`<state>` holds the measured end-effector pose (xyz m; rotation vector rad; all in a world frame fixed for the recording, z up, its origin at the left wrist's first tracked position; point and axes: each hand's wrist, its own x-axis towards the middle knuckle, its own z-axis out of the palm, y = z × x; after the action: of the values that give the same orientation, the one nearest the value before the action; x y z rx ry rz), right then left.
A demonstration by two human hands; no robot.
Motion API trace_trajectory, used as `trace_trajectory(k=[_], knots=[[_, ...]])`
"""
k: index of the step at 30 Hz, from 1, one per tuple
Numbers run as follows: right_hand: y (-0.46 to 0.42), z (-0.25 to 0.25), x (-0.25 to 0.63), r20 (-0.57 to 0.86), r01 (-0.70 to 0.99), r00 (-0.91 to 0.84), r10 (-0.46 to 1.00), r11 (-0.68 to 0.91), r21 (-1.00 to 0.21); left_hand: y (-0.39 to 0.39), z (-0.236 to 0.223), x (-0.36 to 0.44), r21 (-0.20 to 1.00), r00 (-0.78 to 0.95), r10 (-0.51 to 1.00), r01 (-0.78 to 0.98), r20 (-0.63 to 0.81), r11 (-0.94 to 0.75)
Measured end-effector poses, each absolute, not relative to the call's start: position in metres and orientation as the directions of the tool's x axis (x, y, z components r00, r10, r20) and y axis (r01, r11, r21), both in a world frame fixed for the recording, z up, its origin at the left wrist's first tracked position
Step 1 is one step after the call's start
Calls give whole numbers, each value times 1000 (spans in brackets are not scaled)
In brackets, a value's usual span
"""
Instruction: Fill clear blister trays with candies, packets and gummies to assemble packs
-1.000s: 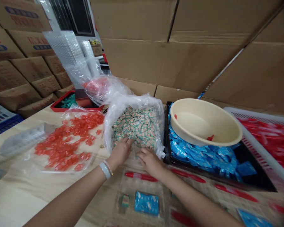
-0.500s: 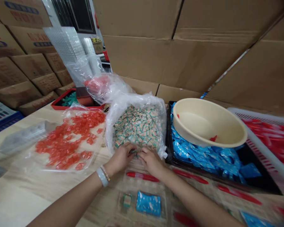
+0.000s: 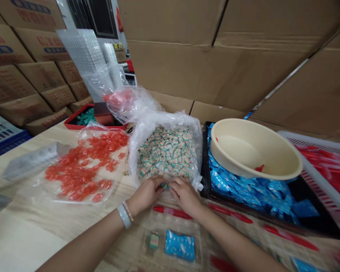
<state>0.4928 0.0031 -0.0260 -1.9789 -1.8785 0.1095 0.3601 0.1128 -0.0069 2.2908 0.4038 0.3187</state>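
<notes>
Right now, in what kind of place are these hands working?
Probably a small packing workshop: printed cardboard boxes are stacked behind, a lined container holds many small striped pieces, and a basket holds red items.

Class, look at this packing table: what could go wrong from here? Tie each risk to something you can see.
Small striped pieces might spill, since the left hand and right hand work right at the near edge of the plastic liner.
The right forearm reaches across the layout and could nudge the red items.
The cream basin rests on loose blue packets, so it may slide.
</notes>
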Motion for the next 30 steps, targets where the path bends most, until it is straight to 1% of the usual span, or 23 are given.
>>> trace_trajectory(k=[3,7,11,13,16,18,19,23,27,30], knots=[[2,-25,493,228,944,111,967,-31,-329,113,-6,359,722,925,368,194,90,-664],[1,-25,494,227,949,107,968,-31,-313,113,-10,359,722,906,413,224,93,-654],[1,-26,495,236,951,101,967,-24,-309,110,-12,359,696,895,434,245,106,-675],[1,-26,495,245,949,98,965,-17,-314,108,-10,359,658,892,435,254,124,-708],[1,-24,494,243,946,93,965,-10,-323,103,-3,359,546,889,429,283,158,-789],[1,-23,494,235,946,95,967,-14,-324,101,0,358,483,894,423,307,149,-820],[1,-23,494,231,946,97,968,-18,-323,99,1,357,473,897,421,316,133,-823],[1,-22,493,221,949,103,970,-29,-315,98,1,357,527,891,447,345,75,-777],[2,-23,493,220,948,99,970,-25,-319,100,-4,363,579,861,505,386,53,-718],[2,-24,494,219,949,96,971,-22,-316,101,-6,368,602,853,520,397,36,-693]])
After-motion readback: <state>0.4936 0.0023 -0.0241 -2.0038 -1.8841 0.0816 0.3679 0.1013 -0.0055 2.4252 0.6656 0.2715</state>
